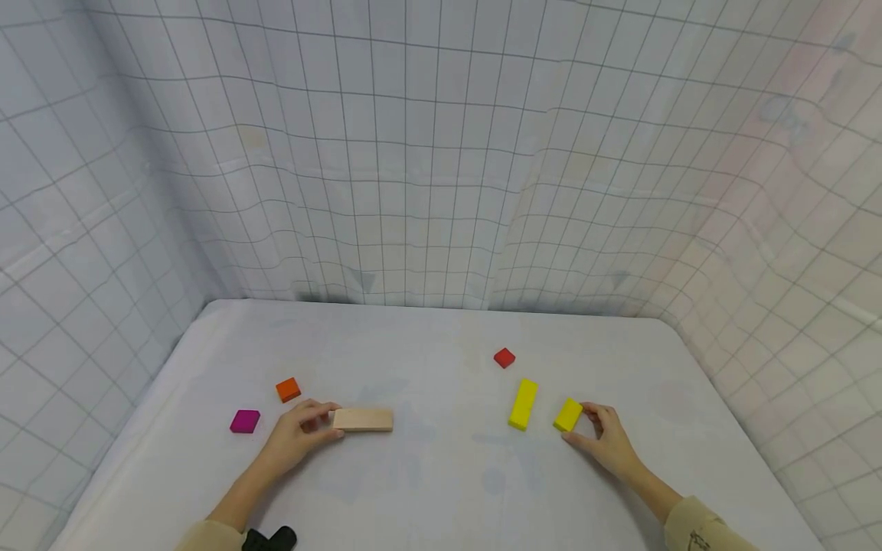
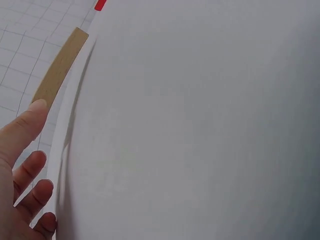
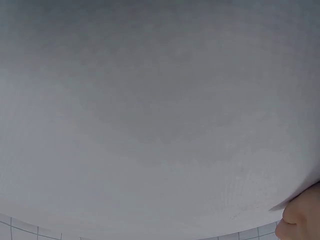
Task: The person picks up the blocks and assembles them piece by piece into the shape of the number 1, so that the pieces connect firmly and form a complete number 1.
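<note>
My left hand (image 1: 301,431) pinches the left end of a plain wooden block (image 1: 364,419) between thumb and fingers. In the left wrist view the thumb presses the near end of that wooden block (image 2: 61,70). On the right, my right hand (image 1: 606,440) pinches a short yellow block (image 1: 568,415), thumb at its near corner and a finger at the far one. A longer yellow block (image 1: 523,404) lies just left of it, apart. Only part of the right hand (image 3: 302,215) shows in the right wrist view, and the block is hidden there.
Left of my left hand lie an orange block (image 1: 289,389) and a magenta block (image 1: 244,421). A red block (image 1: 504,357) sits farther back, right of centre. The white-covered table (image 1: 441,490) is bordered by grid-patterned curtains (image 1: 441,153). A black object (image 1: 270,539) shows by the left sleeve.
</note>
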`<state>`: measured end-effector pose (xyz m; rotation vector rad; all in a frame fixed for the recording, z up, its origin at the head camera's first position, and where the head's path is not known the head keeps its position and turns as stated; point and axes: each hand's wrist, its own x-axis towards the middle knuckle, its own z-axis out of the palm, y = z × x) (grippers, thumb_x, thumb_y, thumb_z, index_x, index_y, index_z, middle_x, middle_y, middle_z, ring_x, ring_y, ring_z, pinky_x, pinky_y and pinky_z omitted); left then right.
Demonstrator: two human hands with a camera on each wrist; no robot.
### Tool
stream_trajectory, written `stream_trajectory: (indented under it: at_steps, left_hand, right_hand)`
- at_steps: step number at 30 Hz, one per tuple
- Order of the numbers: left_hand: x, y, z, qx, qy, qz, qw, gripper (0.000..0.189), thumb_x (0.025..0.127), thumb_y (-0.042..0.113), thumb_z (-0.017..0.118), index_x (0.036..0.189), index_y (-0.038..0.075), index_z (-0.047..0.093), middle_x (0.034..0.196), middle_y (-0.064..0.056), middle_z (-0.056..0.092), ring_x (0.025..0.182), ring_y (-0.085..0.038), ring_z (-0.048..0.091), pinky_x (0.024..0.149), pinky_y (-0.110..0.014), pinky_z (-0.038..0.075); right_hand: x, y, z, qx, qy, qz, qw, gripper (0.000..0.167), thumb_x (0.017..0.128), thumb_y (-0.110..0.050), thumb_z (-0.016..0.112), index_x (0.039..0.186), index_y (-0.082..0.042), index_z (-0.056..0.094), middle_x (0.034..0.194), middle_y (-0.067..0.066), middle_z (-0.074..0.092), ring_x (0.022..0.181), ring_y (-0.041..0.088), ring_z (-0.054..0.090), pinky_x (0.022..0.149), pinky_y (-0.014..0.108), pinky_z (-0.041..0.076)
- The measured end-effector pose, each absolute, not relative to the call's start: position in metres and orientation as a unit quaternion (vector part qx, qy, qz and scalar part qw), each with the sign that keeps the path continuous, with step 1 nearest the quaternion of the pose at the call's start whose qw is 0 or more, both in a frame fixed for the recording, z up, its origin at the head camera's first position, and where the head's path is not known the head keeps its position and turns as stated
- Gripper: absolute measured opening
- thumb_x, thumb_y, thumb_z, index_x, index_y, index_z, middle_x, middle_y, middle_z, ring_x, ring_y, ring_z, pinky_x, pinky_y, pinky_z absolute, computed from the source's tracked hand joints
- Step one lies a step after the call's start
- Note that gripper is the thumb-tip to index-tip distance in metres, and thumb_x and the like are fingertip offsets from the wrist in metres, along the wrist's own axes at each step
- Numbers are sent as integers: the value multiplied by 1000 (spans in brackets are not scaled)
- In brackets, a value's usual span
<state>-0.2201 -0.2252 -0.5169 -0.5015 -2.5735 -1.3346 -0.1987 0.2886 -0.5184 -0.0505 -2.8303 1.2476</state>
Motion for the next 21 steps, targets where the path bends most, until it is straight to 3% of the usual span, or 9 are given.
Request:
stream_trajectory:
  at_steps: [6, 12, 21]
  left_hand:
    - [-219, -206, -515, -166, -864, -471, 66, 35, 70, 20, 78, 102, 9, 68, 81, 4, 55, 70, -10, 44, 60, -21, 38]
    - [-213, -185, -516, -188, -850, -489, 62, 34, 70, 12, 77, 101, 3, 67, 79, -2, 56, 67, -17, 45, 58, -22, 37]
    - [-208, -161, -517, -204, -831, -515, 49, 34, 67, 22, 79, 97, 8, 70, 76, 1, 56, 64, -12, 45, 57, -21, 38]
  right_hand:
    - [-199, 288, -518, -18, -914, 404, 24, 67, 75, -28, 75, 125, 5, 44, 119, 19, 39, 112, 31, 41, 99, 47, 32]
    - [-199, 288, -517, -16, -911, 411, 22, 67, 75, -27, 75, 124, 6, 44, 120, 19, 38, 113, 33, 40, 99, 47, 31]
    - [-200, 288, -517, -17, -910, 413, 20, 67, 75, -26, 75, 124, 7, 44, 120, 20, 38, 115, 34, 40, 100, 46, 31]
